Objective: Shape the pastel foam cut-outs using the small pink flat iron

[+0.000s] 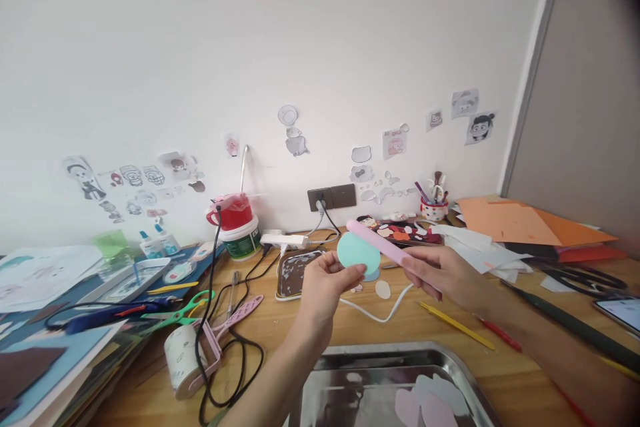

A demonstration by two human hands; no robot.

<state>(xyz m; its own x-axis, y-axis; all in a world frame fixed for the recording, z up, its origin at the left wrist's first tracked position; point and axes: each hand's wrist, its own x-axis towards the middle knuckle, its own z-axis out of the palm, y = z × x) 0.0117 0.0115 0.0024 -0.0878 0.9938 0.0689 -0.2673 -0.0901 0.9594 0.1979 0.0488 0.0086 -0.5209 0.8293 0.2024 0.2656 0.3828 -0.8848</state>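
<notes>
My left hand (325, 280) pinches a mint-green disc (357, 253) by its lower edge, between thumb and fingers. A sliver of a blue piece (373, 273) shows just below the disc. My right hand (437, 270) is closed around the lower end of a pink wand-shaped tool (383, 242) with a rounded tip. The tool slants up to the left, and its upper part lies along the disc's upper right edge; whether they touch I cannot tell. A white cord (383, 319) on the table runs up toward my right hand. Small cut pieces, including a cream oval (383, 289), lie beneath.
A metal tray (380, 350) with pale cut pieces (433, 403) stands in front. To the left are green scissors (187, 310), tangled black cables (240, 347) and a paper roll (183, 360). A yellow pencil-like stick (457, 325) and orange sheets (510, 220) lie right.
</notes>
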